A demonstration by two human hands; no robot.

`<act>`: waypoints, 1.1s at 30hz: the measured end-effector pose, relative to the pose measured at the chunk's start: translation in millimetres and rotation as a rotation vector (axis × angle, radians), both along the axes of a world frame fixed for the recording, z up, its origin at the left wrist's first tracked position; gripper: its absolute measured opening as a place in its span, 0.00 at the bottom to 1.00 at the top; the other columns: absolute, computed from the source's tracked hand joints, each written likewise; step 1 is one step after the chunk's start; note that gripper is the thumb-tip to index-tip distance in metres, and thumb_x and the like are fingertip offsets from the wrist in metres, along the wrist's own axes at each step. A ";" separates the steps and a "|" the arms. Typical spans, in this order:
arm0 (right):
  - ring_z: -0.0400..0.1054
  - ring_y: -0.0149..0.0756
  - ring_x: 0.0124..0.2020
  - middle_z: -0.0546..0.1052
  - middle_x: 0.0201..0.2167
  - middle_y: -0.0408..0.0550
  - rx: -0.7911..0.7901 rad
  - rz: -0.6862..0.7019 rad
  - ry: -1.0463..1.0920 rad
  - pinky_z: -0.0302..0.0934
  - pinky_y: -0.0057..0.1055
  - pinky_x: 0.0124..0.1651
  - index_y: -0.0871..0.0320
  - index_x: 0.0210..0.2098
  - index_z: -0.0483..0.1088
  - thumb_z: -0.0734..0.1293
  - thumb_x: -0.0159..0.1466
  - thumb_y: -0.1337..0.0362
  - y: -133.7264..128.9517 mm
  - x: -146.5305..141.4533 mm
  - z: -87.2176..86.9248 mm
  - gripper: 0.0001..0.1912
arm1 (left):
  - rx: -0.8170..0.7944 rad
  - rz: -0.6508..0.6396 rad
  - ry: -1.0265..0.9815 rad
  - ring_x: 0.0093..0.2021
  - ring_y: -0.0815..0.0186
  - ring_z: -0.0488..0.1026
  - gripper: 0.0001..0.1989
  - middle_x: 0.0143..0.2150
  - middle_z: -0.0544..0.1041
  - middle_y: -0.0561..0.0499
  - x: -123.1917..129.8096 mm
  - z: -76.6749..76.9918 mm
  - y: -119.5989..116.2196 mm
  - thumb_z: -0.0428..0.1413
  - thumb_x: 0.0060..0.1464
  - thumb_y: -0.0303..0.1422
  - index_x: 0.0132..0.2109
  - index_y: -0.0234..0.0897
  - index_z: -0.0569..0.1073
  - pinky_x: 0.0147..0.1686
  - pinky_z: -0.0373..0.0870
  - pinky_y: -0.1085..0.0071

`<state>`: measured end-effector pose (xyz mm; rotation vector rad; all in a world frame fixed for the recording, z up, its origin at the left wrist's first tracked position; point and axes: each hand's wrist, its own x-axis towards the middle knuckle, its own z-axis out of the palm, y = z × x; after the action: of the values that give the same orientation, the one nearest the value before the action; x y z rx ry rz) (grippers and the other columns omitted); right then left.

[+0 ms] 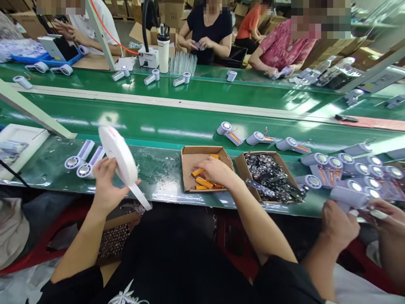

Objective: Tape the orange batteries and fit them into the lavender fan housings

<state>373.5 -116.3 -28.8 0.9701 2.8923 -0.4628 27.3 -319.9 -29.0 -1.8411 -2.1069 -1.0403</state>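
My left hand (107, 183) grips a roll of white tape (118, 156), held on edge above the bench, with a loose strip (141, 197) hanging from its lower end. My right hand (215, 170) reaches into a shallow cardboard box (187, 158). Its fingertips are closed on an orange battery (198, 172); the thumb is partly hidden. Several more orange batteries (204, 182) lie in the box around the hand. Left of the tape, two pale purple device housings (84, 156) with round fan ends lie on the green bench.
A second box (242, 162) holds small circuit boards (268, 173). At right, many fan housings (348, 166) crowd the bench, where a co-worker's hands (340, 226) hold one. A white tray (34, 137) stands at left. Beyond runs a green conveyor (158, 120), with people seated across it.
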 end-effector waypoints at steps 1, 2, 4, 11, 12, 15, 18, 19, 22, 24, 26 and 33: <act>0.72 0.52 0.59 0.82 0.56 0.57 0.002 0.046 -0.070 0.64 0.45 0.64 0.56 0.57 0.81 0.70 0.68 0.73 12.3 2.2 -2.6 0.19 | -0.006 -0.043 0.039 0.69 0.41 0.62 0.41 0.62 0.71 0.41 5.2 -3.1 1.7 0.69 0.54 0.41 0.70 0.47 0.63 0.67 0.69 0.39; 0.72 0.54 0.59 0.82 0.56 0.58 -0.008 0.086 -0.110 0.63 0.47 0.65 0.56 0.55 0.82 0.71 0.67 0.73 21.1 2.5 -6.0 0.18 | -0.009 -0.075 0.072 0.68 0.41 0.63 0.39 0.61 0.72 0.41 10.6 -7.1 3.6 0.68 0.54 0.39 0.70 0.46 0.63 0.68 0.67 0.39; 0.72 0.54 0.59 0.82 0.54 0.60 -0.057 0.095 -0.071 0.64 0.48 0.65 0.59 0.52 0.82 0.70 0.67 0.72 29.7 -0.4 -12.8 0.15 | -0.049 -0.125 0.106 0.67 0.41 0.62 0.38 0.61 0.73 0.41 20.9 -16.6 7.4 0.66 0.55 0.36 0.70 0.47 0.63 0.68 0.66 0.40; 0.79 0.45 0.52 0.84 0.53 0.52 -0.628 -0.306 0.864 0.75 0.42 0.57 0.57 0.61 0.75 0.70 0.70 0.53 -11.6 -10.3 -1.7 0.24 | -0.140 -0.169 0.239 0.65 0.41 0.62 0.35 0.60 0.77 0.41 41.8 -30.2 13.4 0.62 0.52 0.27 0.68 0.41 0.70 0.66 0.65 0.44; 0.80 0.46 0.52 0.84 0.52 0.51 -0.667 -0.319 0.914 0.76 0.42 0.57 0.56 0.60 0.76 0.72 0.68 0.52 -23.2 -11.9 2.5 0.25 | -0.145 -0.173 0.258 0.64 0.41 0.62 0.35 0.60 0.78 0.42 44.4 -28.3 13.9 0.61 0.52 0.27 0.67 0.41 0.71 0.65 0.65 0.45; 0.81 0.47 0.51 0.86 0.49 0.48 -0.661 -0.335 0.942 0.77 0.42 0.57 0.54 0.58 0.80 0.73 0.68 0.52 -53.5 -18.2 12.0 0.22 | -0.148 -0.174 0.307 0.62 0.43 0.64 0.33 0.60 0.79 0.42 53.2 -21.6 15.7 0.61 0.53 0.26 0.67 0.39 0.73 0.62 0.67 0.48; 0.81 0.48 0.52 0.85 0.52 0.47 -0.653 -0.322 0.927 0.77 0.42 0.57 0.52 0.58 0.80 0.71 0.69 0.54 -65.2 -22.5 14.6 0.20 | -0.167 -0.169 0.343 0.58 0.45 0.66 0.34 0.61 0.79 0.43 61.7 -17.3 15.6 0.61 0.54 0.26 0.69 0.42 0.73 0.60 0.67 0.48; 0.81 0.49 0.53 0.85 0.52 0.46 -0.660 -0.312 0.914 0.77 0.42 0.58 0.52 0.58 0.80 0.71 0.69 0.54 -64.6 -22.7 14.5 0.20 | -0.178 -0.172 0.352 0.57 0.45 0.67 0.35 0.62 0.79 0.43 64.4 -16.9 14.6 0.61 0.55 0.27 0.70 0.43 0.72 0.60 0.67 0.48; 0.81 0.51 0.54 0.85 0.51 0.46 -0.731 -0.298 0.881 0.76 0.45 0.60 0.52 0.55 0.82 0.72 0.68 0.53 -56.9 -22.0 12.7 0.19 | -0.174 -0.169 0.392 0.55 0.46 0.67 0.36 0.62 0.79 0.45 72.6 -19.0 10.0 0.62 0.58 0.30 0.72 0.49 0.69 0.64 0.62 0.43; 0.81 0.52 0.53 0.86 0.48 0.48 -0.826 -0.349 0.959 0.76 0.48 0.60 0.53 0.52 0.82 0.76 0.63 0.51 -55.8 -25.7 8.9 0.21 | -0.132 -0.131 0.438 0.54 0.45 0.66 0.34 0.60 0.80 0.46 80.4 -22.5 7.8 0.62 0.61 0.36 0.73 0.51 0.68 0.67 0.55 0.39; 0.82 0.52 0.51 0.86 0.46 0.50 -0.897 -0.485 1.157 0.78 0.48 0.57 0.55 0.51 0.82 0.79 0.58 0.47 -64.3 -37.1 0.8 0.26 | -0.066 -0.071 0.472 0.53 0.45 0.67 0.33 0.57 0.81 0.44 92.2 -26.8 7.7 0.62 0.62 0.42 0.73 0.51 0.68 0.67 0.52 0.37; 0.82 0.45 0.48 0.85 0.48 0.54 -0.799 -0.904 1.679 0.80 0.40 0.50 0.54 0.48 0.76 0.79 0.60 0.44 -101.8 -59.3 -28.5 0.26 | -0.075 0.004 0.277 0.50 0.44 0.67 0.38 0.46 0.78 0.36 142.6 -34.9 -17.3 0.63 0.59 0.54 0.70 0.39 0.72 0.56 0.62 0.42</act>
<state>314.2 -218.1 -57.3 2.1795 1.8091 -3.3762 169.9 -337.1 -63.9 -1.8884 -2.0080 -0.6670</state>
